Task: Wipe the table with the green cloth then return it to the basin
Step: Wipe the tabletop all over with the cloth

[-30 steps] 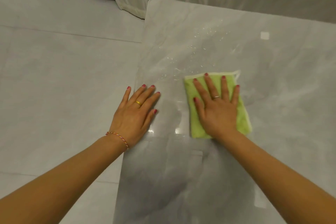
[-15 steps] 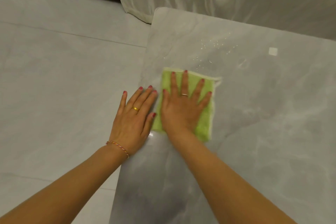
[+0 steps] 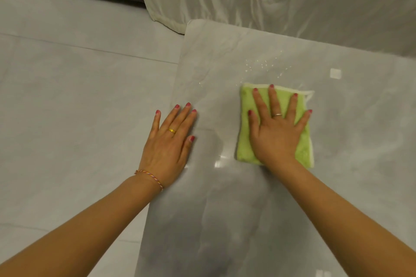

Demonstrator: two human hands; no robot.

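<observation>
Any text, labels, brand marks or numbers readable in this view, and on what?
None: no readable text anywhere.
green cloth: plain, no tag or print showing.
table: bare; the small pale square looks blank.
Rings and bracelet: no legible marking.

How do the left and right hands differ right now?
The left hand lies on the bare table at its left edge; the right hand presses flat on the green cloth. The left hand's fingers are close together; the right hand's are spread wide. The left hand wears a gold ring and its wrist a braided bracelet; the right hand's ring looks thinner and paler. Both are palm down, with red nails.
</observation>
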